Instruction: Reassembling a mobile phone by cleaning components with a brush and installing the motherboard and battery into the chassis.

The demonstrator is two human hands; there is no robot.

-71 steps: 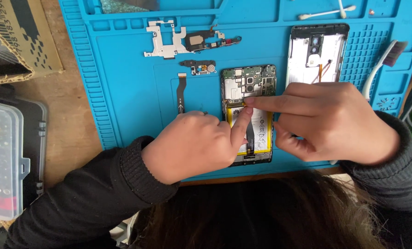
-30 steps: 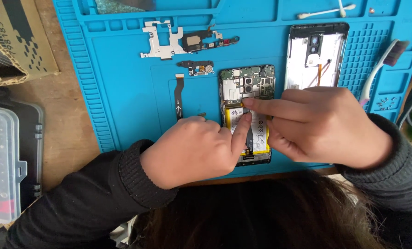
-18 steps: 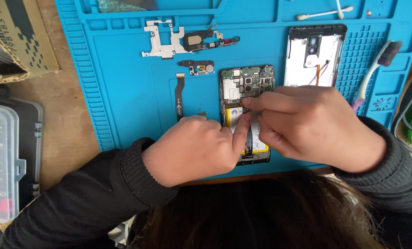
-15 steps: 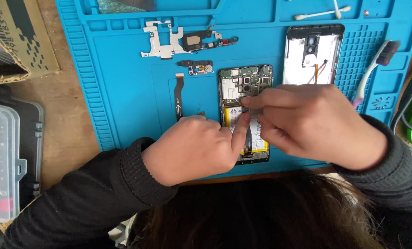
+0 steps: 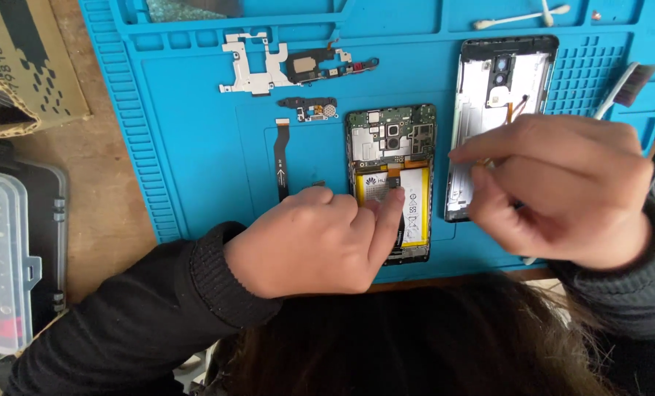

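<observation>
Opened phone [image 5: 392,158] lies on the blue mat [image 5: 195,147] near its front edge, circuit board and yellow-framed battery exposed. Left hand [image 5: 316,238] rests curled on the phone's lower half, a fingertip pressing the battery; it grips nothing. Right hand [image 5: 562,187] hovers just beside, over the detached back cover [image 5: 499,81], fingers pinched together; what they pinch cannot be told. At the left, off the mat, a clear plastic organiser box [image 5: 1,257] holds small parts. Farther up lie a flex cable [image 5: 281,158], metal brackets [image 5: 258,66], cotton swabs [image 5: 521,15] and a brush [image 5: 624,84]; bare mat lies left of the phone.
</observation>
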